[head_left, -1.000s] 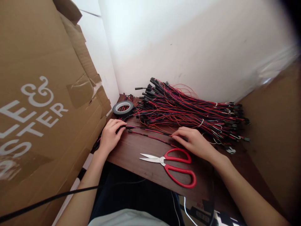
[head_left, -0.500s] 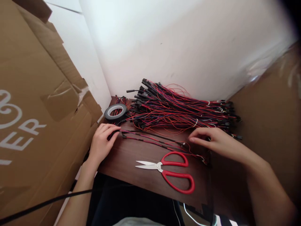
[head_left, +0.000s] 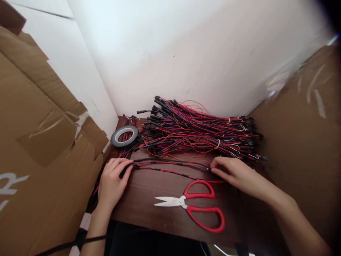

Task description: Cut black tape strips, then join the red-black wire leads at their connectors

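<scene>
Left hand (head_left: pixel 112 181) of mine pinches the left ends of thin wires (head_left: pixel 170 163) just beyond the scissors (head_left: pixel 181 201); my right hand (head_left: pixel 237 172) narrows at their other ends, though I can't tell whether it grips. Well beyond the scissors lies a wire pile (head_left: pixel 191 133), finished or waiting, I can't say. Beyond and left of the scissors sits a tape roll (head_left: pixel 124 145). Dark bands suggest wrapping is done in spots; lining up looks unfinished, since the nearest strand (head_left: pixel 170 171) bows apart. My fingers hide the tips.
</scene>
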### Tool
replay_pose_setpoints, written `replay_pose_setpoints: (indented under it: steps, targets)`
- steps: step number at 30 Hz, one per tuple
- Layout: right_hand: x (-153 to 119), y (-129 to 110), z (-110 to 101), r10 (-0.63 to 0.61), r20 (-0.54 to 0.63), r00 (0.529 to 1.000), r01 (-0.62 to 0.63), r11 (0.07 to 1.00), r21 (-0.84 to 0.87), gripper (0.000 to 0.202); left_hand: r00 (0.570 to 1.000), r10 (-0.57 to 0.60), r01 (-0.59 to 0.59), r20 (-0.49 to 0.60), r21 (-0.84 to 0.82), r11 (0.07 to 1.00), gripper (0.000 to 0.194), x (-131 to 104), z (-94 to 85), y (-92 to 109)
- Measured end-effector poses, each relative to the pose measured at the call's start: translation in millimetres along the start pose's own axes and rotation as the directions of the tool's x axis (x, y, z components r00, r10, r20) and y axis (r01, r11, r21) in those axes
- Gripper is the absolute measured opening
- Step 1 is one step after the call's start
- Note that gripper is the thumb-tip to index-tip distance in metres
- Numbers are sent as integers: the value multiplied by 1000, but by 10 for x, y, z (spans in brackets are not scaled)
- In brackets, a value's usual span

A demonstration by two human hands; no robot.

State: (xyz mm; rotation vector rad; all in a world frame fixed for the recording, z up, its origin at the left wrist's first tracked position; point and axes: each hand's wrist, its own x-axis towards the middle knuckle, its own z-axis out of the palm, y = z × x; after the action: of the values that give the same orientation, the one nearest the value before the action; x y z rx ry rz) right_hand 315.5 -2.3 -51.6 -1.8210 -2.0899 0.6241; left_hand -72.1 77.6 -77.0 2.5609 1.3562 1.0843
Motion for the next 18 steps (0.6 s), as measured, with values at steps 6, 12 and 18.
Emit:
replay_pose_setpoints:
  steps: [6, 12, 18]
  targets:
    - [138, -3, 5, 123, -113, 986, -88, 957, 275, 32, 1000, 5, -5, -21, 1, 1000, 15, -7, 11, 9]
    - [254, 257, -42, 162, -66, 985, -107, 856, 505, 45, 999, -3, 4, -48, 23, 1000, 15, -4, 19, 12]
    - [245, 251, 32, 68, -237, 969, 3, 958, 287, 36, 999, 16, -14, -35, 41, 999, 14, 4, 1, 11]
